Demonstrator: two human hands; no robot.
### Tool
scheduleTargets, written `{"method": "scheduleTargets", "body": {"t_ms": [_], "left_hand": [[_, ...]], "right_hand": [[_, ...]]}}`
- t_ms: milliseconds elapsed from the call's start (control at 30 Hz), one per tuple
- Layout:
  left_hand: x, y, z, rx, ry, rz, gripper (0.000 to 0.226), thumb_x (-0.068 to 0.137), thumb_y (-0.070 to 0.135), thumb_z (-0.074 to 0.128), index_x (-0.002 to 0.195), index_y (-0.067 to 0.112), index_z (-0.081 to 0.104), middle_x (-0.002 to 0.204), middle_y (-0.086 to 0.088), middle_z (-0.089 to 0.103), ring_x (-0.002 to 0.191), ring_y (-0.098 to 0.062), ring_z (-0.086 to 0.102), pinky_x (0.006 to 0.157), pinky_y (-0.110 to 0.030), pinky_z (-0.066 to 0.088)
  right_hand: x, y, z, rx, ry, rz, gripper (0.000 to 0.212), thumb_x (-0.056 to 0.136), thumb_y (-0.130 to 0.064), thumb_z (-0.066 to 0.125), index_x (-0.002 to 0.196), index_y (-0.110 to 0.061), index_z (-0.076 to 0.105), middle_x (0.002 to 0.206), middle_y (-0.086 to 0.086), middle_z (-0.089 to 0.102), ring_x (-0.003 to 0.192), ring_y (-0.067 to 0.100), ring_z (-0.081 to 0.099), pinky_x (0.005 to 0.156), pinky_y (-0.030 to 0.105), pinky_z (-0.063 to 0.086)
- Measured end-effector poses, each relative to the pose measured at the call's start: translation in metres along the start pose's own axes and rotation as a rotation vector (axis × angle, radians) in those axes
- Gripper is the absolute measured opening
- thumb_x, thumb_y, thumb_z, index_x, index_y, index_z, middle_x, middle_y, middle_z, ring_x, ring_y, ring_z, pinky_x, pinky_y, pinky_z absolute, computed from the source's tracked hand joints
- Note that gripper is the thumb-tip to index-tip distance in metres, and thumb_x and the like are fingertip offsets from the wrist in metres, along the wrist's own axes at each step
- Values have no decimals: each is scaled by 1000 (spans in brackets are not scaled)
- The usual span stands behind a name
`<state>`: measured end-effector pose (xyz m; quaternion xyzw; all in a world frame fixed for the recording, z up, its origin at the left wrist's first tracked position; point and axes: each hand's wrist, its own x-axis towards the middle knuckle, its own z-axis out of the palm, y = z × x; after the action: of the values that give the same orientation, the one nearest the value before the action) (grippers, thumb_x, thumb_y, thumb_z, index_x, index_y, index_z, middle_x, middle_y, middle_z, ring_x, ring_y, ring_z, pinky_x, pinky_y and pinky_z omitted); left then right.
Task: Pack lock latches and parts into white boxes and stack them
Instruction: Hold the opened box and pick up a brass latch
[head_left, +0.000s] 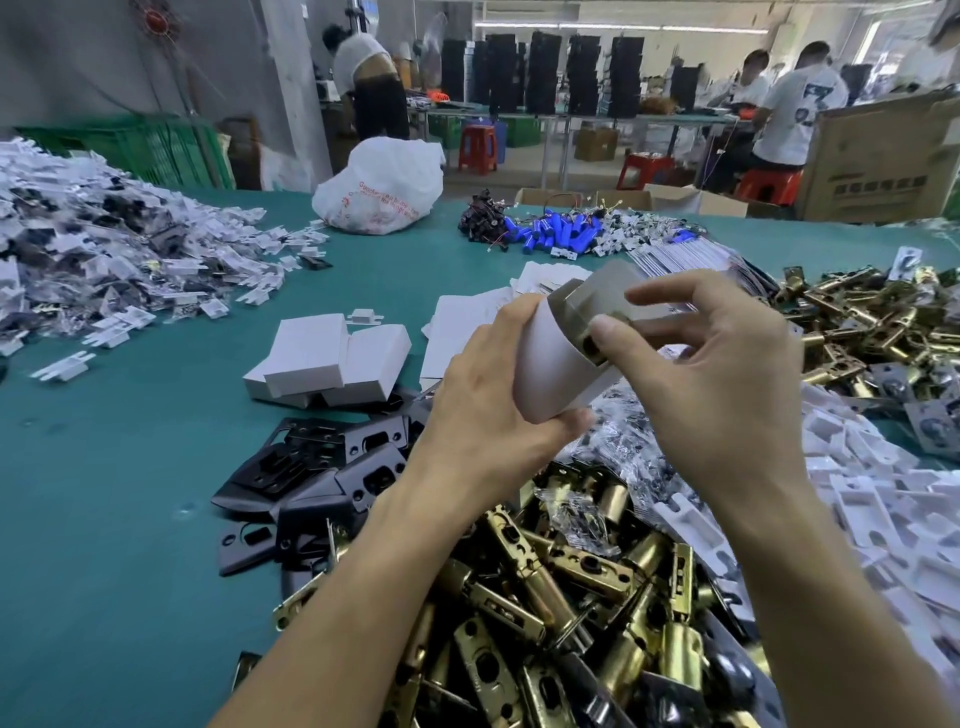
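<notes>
Tilted white box (550, 364), end flaps open, over brass latch pile (571, 597); closed boxes (322, 358) further left

A white plastic bag (379, 187) sits near blue batteries (558, 234).

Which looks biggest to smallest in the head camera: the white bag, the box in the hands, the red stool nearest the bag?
1. White bag and held white box: they look about alike, and the box is nearer the camera, so unranked.
2. Red stool: smallest.
</notes>
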<state>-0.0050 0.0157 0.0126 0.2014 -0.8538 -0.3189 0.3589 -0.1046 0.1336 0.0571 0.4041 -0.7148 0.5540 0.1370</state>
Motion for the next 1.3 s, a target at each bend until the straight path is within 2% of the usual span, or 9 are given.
{"method": "scheduleTargets", "body": {"t_ms": [133, 267, 400, 600, 733, 967, 1067, 1167, 1300], "left_hand": [[0, -1, -1, -68, 2, -45, 83, 73, 38, 86, 141, 40, 37, 120, 6, 58, 108, -20, 58, 87, -45, 53], [1, -3, -1, -103, 43, -76, 83, 73, 40, 86, 138, 45, 34, 121, 9, 57, 103, -15, 60, 81, -33, 54], [2, -2, -3, -233, 76, -128, 81, 67, 45, 87, 127, 53, 32, 115, 13, 61, 96, -7, 65, 70, -18, 53], [2, -1, -7, -428, 88, -155, 96, 60, 42, 88, 126, 73, 26, 128, 3, 59, 109, -19, 67, 91, -43, 58], [3, -2, -8, -474, 54, -120, 101, 61, 43, 87, 136, 69, 24, 134, -6, 59, 112, -25, 67, 96, -45, 56], [2, -3, -9, -457, 43, -80, 78, 70, 27, 84, 128, 53, 38, 115, -5, 65, 100, -28, 69, 87, -50, 58], [2, -3, -8, -475, 18, -68, 72, 72, 22, 82, 125, 48, 40, 117, -9, 63, 101, -34, 68, 87, -53, 58], [2, -3, -8, -452, -1, -55, 80, 73, 24, 83, 131, 53, 35, 119, -2, 61, 102, -28, 69, 88, -51, 58], [2, -2, -6, -450, -76, -12, 97, 76, 20, 82, 142, 61, 24, 144, 1, 50, 121, -24, 62, 98, -47, 55]], "right_hand": [[-2, 4, 5, -55, -62, -103, 14, 93, -30, 66, 87, -23, 76, 72, -17, 63, 56, -5, 51, 57, 21, 34], [-1, 3, 5, 15, 9, -149, 13, 90, -19, 69, 99, -29, 70, 92, -3, 61, 73, 2, 60, 58, 10, 40], [-1, 7, 5, 7, 29, -166, 13, 85, -24, 75, 94, -29, 68, 98, 0, 61, 81, 12, 65, 60, 29, 54], [-6, 8, 16, 80, 20, -226, 12, 89, -14, 72, 99, -20, 69, 94, -6, 67, 79, 6, 69, 56, 18, 54], [-10, 7, 20, 80, 24, -290, 16, 94, -21, 68, 109, -26, 68, 97, -14, 69, 76, 1, 70, 55, 14, 52], [-7, 13, 22, 1, -107, -252, 21, 94, -22, 58, 110, -25, 72, 93, -6, 74, 76, 12, 70, 61, 37, 57], [-7, 12, 21, 40, -149, -221, 19, 91, -21, 58, 103, -22, 73, 83, -10, 71, 74, 8, 69, 66, 32, 56], [-5, 12, 19, 52, -178, -230, 18, 90, -20, 58, 98, -18, 74, 79, -16, 66, 77, 8, 65, 66, 25, 52], [-1, 13, 13, 104, -251, -214, 15, 91, -21, 58, 95, -18, 72, 81, -16, 66, 78, 7, 64, 65, 21, 50]]}}
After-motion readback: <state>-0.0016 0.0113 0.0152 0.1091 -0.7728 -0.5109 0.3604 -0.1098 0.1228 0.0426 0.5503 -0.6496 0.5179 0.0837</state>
